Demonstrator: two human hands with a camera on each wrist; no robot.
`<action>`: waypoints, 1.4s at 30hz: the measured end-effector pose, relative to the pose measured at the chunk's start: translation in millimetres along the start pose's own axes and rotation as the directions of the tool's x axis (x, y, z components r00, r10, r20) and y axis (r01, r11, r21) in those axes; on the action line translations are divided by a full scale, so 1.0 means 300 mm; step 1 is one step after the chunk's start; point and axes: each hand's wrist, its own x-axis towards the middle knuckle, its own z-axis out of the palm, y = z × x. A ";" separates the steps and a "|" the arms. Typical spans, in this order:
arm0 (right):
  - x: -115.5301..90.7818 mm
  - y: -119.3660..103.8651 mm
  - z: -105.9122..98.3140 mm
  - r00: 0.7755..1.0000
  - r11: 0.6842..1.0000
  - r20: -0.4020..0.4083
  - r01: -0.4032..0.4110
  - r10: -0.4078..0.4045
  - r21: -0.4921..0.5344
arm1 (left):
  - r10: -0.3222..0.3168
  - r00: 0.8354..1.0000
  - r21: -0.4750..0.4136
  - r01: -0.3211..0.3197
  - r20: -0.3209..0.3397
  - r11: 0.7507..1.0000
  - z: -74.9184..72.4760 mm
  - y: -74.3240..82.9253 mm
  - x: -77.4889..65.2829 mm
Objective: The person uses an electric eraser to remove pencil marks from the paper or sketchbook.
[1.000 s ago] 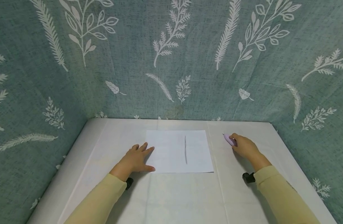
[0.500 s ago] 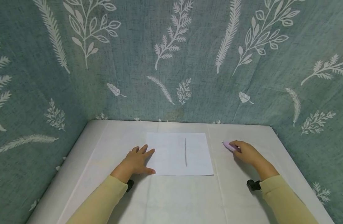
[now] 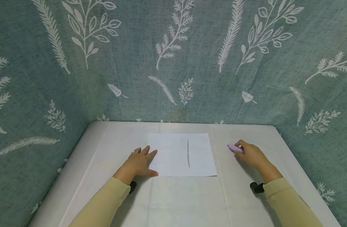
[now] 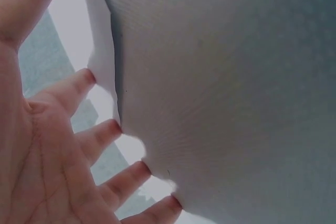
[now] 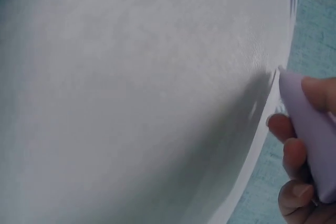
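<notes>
Grips a lilac tool [image 3: 236,148] in the right hand [image 3: 252,155]. Touches paper [image 3: 172,156] between both hands, with the left hand [image 3: 137,164] spread

Room lies between paper [image 3: 170,155] and lilac tool [image 3: 233,147], fabric wall [image 3: 207,69] behind.

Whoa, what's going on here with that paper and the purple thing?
Somebody's left hand is spread out at the left edge of a white sheet of paper. Their right hand holds a light purple tool out to the right, away from the sheet. The paper has one grey line, right of its middle.
</notes>
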 end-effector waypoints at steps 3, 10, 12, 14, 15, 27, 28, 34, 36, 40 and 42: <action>-0.007 -0.003 -0.003 1.000 1.000 -0.019 0.003 -0.004 -0.020 | 0.003 1.000 0.000 -0.003 0.000 1.000 -0.007 0.004 -0.005; -0.032 -0.027 -0.015 0.996 0.999 -0.079 0.031 -0.032 -0.010 | 0.002 1.000 0.002 -0.003 0.010 1.000 -0.017 0.011 -0.012; -0.040 -0.033 -0.014 0.995 0.999 -0.089 0.043 -0.043 -0.003 | -0.001 1.000 0.005 0.001 0.016 1.000 -0.015 0.011 -0.011; -0.048 -0.040 -0.010 0.994 0.998 -0.096 0.057 -0.056 0.005 | -0.003 1.000 0.009 0.003 0.022 1.000 -0.013 0.011 -0.010; -0.053 -0.044 -0.008 0.993 0.998 -0.099 0.063 -0.062 0.012 | -0.004 1.000 0.010 0.004 0.024 1.000 -0.013 0.011 -0.009; -0.091 -0.140 0.010 0.976 0.981 -0.155 0.169 -0.154 0.094 | -0.015 0.999 0.008 0.015 0.028 1.000 -0.011 0.008 -0.008; -0.092 -0.149 0.011 0.975 0.980 -0.157 0.174 -0.157 0.098 | -0.016 0.999 0.009 0.016 0.029 1.000 -0.009 0.006 -0.007; -0.093 -0.189 0.026 0.974 0.973 -0.164 0.181 -0.157 0.143 | -0.020 0.999 0.003 0.020 0.030 1.000 -0.004 0.004 -0.005; -0.093 -0.200 0.032 0.975 0.970 -0.162 0.180 -0.153 0.163 | -0.022 0.999 0.003 0.022 0.030 1.000 -0.004 0.004 -0.006; -0.090 -0.218 0.048 0.972 0.963 -0.162 0.199 -0.170 0.185 | -0.023 0.999 0.003 0.023 0.025 1.000 -0.006 0.006 -0.008; -0.088 -0.228 0.056 0.970 0.958 -0.155 0.217 -0.190 0.185 | -0.021 1.000 -0.001 0.021 0.020 1.000 -0.008 0.007 -0.008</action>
